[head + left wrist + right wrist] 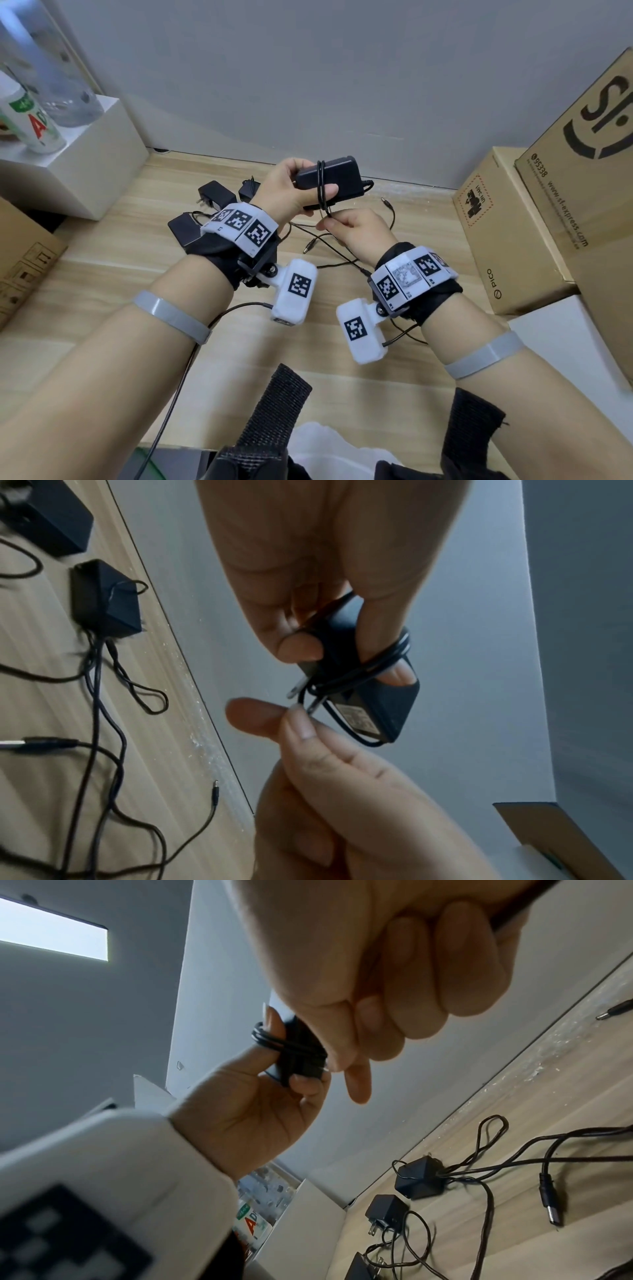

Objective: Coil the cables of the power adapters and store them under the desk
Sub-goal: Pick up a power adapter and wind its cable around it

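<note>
My left hand [308, 180] grips a black power adapter [337, 178] in the air, thumb on its near face. Its thin black cable [321, 185] is wound around the body in a few turns, shown closer in the left wrist view as cable turns [387, 656] crossing the adapter [380, 699]. My right hand [325, 224] pinches the cable's free end just below the adapter, near its metal prongs [296, 691]. Three more black adapters [215, 195] [248, 190] [185, 229] lie on the wooden surface [394, 342] with tangled loose cables [342, 255].
Cardboard boxes [507, 233] [582, 154] stand at the right. A white box [89, 147] with a bottle [30, 116] on it sits at the left, with another cardboard box [20, 260] in front. A grey wall [308, 85] closes the back. Barrel plugs [310, 246] [387, 204] lie loose.
</note>
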The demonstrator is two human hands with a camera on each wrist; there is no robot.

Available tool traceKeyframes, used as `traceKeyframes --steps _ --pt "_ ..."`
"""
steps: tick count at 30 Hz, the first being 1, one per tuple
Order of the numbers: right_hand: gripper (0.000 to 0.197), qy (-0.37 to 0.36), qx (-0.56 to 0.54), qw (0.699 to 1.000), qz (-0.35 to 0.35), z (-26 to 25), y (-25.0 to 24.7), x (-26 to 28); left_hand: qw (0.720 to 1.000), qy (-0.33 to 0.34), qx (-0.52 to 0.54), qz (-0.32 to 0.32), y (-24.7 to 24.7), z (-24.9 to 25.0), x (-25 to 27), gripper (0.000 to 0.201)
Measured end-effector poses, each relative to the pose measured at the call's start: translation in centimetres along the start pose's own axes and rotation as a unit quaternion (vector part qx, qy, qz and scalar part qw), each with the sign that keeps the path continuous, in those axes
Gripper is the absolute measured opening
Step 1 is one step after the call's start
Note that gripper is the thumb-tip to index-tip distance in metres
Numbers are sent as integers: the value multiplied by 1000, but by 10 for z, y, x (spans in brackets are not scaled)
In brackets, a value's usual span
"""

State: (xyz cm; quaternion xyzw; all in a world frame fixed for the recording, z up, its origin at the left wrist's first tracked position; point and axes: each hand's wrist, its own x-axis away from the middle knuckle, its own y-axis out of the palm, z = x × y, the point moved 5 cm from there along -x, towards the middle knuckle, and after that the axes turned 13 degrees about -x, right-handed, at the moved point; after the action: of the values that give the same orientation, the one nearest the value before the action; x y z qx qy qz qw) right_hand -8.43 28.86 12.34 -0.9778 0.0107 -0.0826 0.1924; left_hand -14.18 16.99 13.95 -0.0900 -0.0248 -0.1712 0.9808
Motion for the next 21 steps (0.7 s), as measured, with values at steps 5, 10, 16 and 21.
traceKeyframes --steps 5,10,16,21 --pt "22 -34 62 997 -22 -11 6 8 995 4 -89 39 -5 -10 -5 40" --pt "18 -79 102 992 -9 -27 1 9 974 36 -224 17 -5 -11 -4 35" --pt "20 -82 37 992 85 -38 -28 4 947 18 -295 -128 3 -12 4 41" --pt "13 -82 -45 989 115 -28 -45 -2 968 26 -114 -221 6 -7 13 39"
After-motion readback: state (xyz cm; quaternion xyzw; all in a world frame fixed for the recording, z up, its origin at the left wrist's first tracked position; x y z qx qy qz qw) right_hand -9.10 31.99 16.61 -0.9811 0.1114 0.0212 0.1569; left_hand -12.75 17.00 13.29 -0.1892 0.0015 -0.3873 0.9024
